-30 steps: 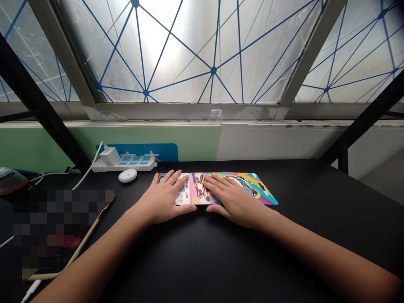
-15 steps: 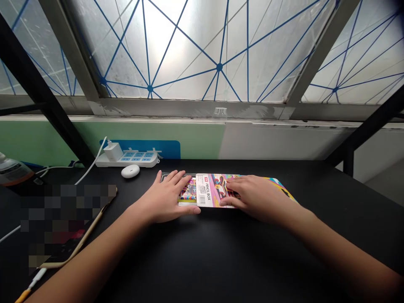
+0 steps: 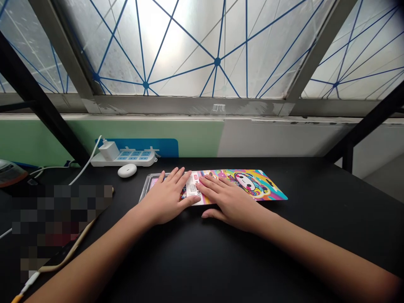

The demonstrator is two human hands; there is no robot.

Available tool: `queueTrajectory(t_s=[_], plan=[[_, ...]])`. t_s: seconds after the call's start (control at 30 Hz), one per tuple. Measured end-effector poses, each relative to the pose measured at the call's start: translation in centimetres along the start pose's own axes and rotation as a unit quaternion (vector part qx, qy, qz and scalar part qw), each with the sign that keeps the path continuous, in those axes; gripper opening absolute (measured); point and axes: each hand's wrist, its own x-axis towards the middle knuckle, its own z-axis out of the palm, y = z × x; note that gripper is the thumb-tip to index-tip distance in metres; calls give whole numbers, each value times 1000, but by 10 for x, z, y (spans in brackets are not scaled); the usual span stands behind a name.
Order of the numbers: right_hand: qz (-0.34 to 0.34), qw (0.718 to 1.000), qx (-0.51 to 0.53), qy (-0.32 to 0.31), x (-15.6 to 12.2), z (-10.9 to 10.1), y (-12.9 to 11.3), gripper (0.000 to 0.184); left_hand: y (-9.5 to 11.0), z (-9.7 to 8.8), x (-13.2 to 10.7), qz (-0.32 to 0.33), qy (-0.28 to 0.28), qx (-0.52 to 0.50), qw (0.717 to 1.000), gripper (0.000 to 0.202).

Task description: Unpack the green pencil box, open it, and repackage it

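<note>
A colourful pencil box package (image 3: 252, 183) lies flat on the black desk, its long side running left to right. A cartoon character shows on its right part, and a white label with part of the printed name shows between my hands. My left hand (image 3: 168, 195) rests flat over the left part, fingers spread, with a clear plastic edge visible beyond it. Over the middle lies my right hand (image 3: 229, 200), its fingers stretched out on the package and its thumb on the near side. The surface under both palms is hidden.
A white power strip (image 3: 135, 158) with a plugged-in charger (image 3: 109, 150) stands against the wall. Before it lies a white rounded case (image 3: 127, 170). At left are a blurred-out device with a tan edge (image 3: 77, 244), a white cable and a bottle (image 3: 11, 172).
My right hand has slid left along the package, close to my left hand. More of the package's right part, with the cartoon character, now shows.
</note>
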Motion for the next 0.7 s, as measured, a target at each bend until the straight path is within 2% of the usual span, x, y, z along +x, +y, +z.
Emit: queueTrajectory(t_s=[0.23, 0.4, 0.5, 0.6, 0.7], plan=[[29, 1000, 1, 13, -3, -16, 12, 57, -18, -12, 1, -29, -38, -8, 999, 81], [47, 999, -16, 16, -3, -16, 22, 48, -33, -17, 1, -51, -31, -1, 998, 80], [44, 998, -31, 25, -2, -7, 21, 59, -29, -17, 1, -61, -19, 19, 998, 79], [47, 997, -50, 30, 0, 1, 17, 73, -16, -13, 1, -28, -12, 32, 999, 71], [35, 998, -34, 41, 2, 3, 11, 56, -2, -5, 0, 37, -11, 30, 999, 65]])
